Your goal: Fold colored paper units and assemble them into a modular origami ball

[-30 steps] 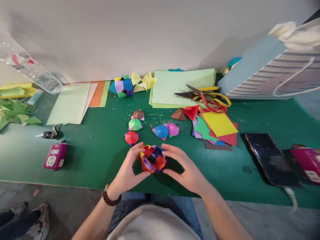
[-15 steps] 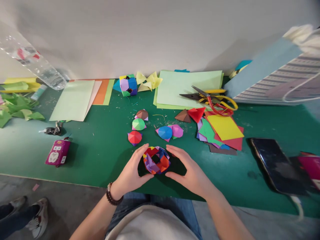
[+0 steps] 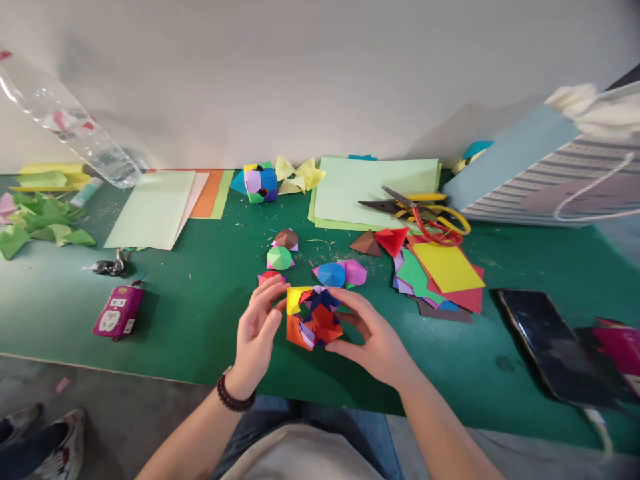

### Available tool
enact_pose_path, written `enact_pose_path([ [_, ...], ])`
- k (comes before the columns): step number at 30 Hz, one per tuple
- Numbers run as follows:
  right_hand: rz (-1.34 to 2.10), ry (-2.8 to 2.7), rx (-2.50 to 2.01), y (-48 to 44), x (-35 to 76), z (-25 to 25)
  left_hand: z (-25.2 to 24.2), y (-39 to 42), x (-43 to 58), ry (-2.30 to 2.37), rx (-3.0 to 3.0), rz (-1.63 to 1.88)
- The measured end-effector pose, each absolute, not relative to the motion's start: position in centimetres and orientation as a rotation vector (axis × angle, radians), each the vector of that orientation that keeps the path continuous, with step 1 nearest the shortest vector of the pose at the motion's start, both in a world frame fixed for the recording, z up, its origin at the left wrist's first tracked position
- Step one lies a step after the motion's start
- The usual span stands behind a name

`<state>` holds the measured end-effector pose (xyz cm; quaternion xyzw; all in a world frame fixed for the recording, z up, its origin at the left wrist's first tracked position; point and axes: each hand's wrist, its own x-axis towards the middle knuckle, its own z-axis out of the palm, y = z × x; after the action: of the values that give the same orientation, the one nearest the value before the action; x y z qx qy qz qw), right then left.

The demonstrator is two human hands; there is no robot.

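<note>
Evidently held the multicoloured paper model [image 3: 323, 325] at the surface's [image 3: 190, 347] near middle in the right hand [image 3: 379, 339]; couldn't tell whether gripped by the curled left hand [image 3: 255, 347]. Looked partly joined, open on top, with folded units [image 3: 331, 274] still separate on the far side.

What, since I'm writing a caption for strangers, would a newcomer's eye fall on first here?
Probably the multicoloured folded-paper piece near the middle of the picture, above the green table, with the right hand gripping its right side and the left hand close by on its left. Next might come the bright yellow sheet on the paper pile, right of centre, and the striped bag at the far right.
</note>
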<state>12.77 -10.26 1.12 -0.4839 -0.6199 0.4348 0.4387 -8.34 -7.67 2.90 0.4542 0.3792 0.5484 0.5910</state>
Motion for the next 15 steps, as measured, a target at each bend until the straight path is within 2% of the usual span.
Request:
enact_pose_path([
  [4,0.972,-1.661,-1.121,-8.8,12.0,2.7,4.2,-6.5,-7.0,0.935,0.713,1.275],
  [11,0.814,-1.968,-1.048,-5.7,10.9,5.7,6.7,-5.3,-7.2,0.587,0.22,1.048],
  [15,0.638,-1.829,-1.177,-3.3,11.3,6.1,7.1,-5.0,-10.8,0.577,0.154,1.064],
])
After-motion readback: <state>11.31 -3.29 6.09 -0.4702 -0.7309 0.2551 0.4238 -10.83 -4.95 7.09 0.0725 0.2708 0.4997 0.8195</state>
